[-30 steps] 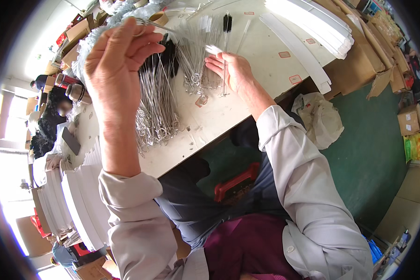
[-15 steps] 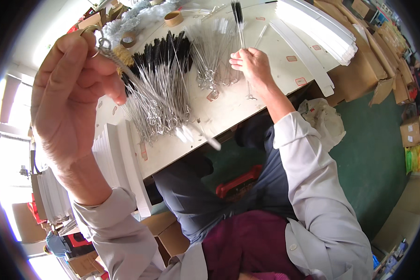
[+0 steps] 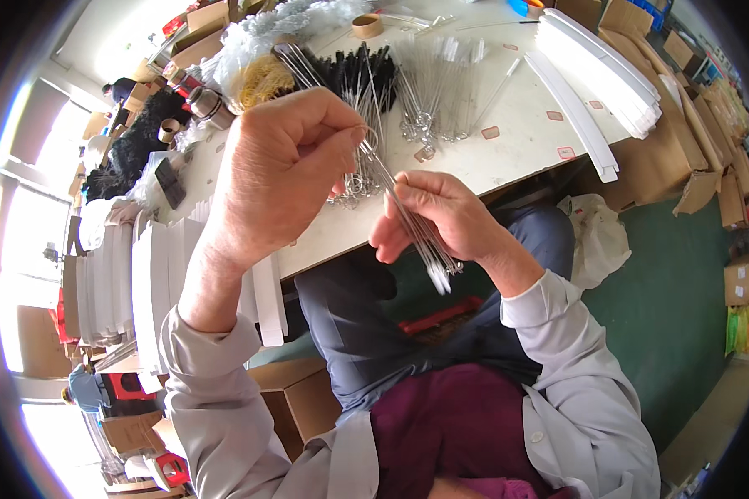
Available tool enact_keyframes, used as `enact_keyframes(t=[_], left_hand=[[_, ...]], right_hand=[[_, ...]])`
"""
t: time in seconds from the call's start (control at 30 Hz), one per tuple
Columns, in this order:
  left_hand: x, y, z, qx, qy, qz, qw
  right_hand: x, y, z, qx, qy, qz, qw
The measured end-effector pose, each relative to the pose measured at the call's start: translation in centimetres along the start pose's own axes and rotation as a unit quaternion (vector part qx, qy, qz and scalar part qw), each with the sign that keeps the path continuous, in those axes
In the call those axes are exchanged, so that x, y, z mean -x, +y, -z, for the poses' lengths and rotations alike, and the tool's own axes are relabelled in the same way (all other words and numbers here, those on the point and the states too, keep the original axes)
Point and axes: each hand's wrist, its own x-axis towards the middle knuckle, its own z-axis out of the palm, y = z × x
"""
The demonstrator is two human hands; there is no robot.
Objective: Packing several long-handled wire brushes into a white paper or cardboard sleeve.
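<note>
My left hand (image 3: 287, 179) is closed in a pinch on a thin metal ring (image 3: 372, 135), above the near edge of the table. From the ring, a bundle of thin wire brushes (image 3: 419, 231) slants down to the right, with a white bristle tip at its lower end. My right hand (image 3: 449, 212) is closed around this bundle, its thumb on the upper side. Behind my left hand lie black-bristled brushes (image 3: 354, 71) with looped wire handles, partly hidden. To their right is a pile of white-bristled brushes (image 3: 437, 79), loops toward me.
A tape roll (image 3: 367, 26) and yellow brushes (image 3: 263, 81) lie farther back. White strips (image 3: 595, 75) are stacked at the right, and more white lengths (image 3: 154, 266) stand at the left. A white plastic bag (image 3: 595, 241) hangs beside the table's right edge.
My left hand has moved right and down with the ring. My right hand has come down from the far side of the table to the bundle; the black brush it held upright is no longer distinct.
</note>
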Motion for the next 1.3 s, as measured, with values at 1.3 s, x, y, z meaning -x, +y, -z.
enact_keyframes(t=[1.3], left_hand=[[5.4, -13.6, -2.7, -0.065, 0.185, 0.056, 0.979]], right_hand=[[6.9, 9.6, 1.3, 0.264, 0.159, -0.077, 0.948]])
